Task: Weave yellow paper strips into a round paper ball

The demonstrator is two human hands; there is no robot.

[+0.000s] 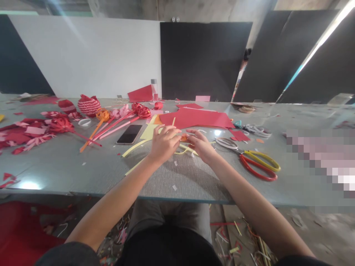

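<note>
My left hand and my right hand meet over the grey table, fingers pinched together on a small orange paper piece between them. Yellow paper strips trail out from under both hands toward the left and front. A thin yellow strip sticks up just behind my left hand. Sheets of red paper lie directly beyond my hands.
Scissors with red and yellow handles lie right of my right hand, a tape roll near them. A black phone lies left. Paper flowers on sticks and red paper crafts crowd the far left. Scraps litter the floor.
</note>
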